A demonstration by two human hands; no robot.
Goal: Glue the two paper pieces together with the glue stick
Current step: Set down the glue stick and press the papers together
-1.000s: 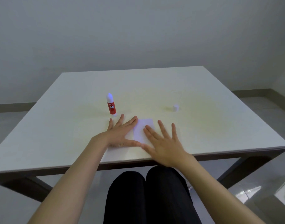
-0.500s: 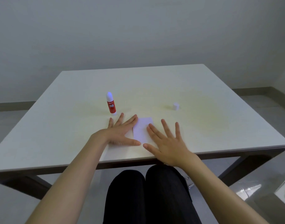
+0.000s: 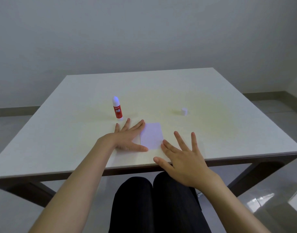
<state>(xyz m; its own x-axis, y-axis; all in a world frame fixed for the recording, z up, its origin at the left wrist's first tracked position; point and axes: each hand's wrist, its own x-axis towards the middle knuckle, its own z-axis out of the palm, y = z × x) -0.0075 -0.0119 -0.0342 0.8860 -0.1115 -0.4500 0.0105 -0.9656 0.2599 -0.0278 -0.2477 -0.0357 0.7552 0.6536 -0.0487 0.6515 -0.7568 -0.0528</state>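
A small white paper piece (image 3: 152, 136) lies flat on the pale table (image 3: 211, 98) near its front edge. My left hand (image 3: 127, 137) rests flat with spread fingers on the paper's left part, thumb at its lower edge. A second sheet cannot be told apart from the first. My right hand (image 3: 183, 157) hovers open just right of the paper, fingers spread, index fingertip at the paper's lower right corner. A red and white glue stick (image 3: 117, 108) stands upright, uncapped, behind my left hand. Its white cap (image 3: 184, 111) sits apart at the right.
The table's front edge runs just under my right palm, with my dark-trousered legs (image 3: 154, 204) below it. A grey wall rises behind the table. Shiny floor shows at the lower right.
My right hand has slid off the paper to the right and back toward the table edge, uncovering most of the sheet. My left hand stays pressed in place.
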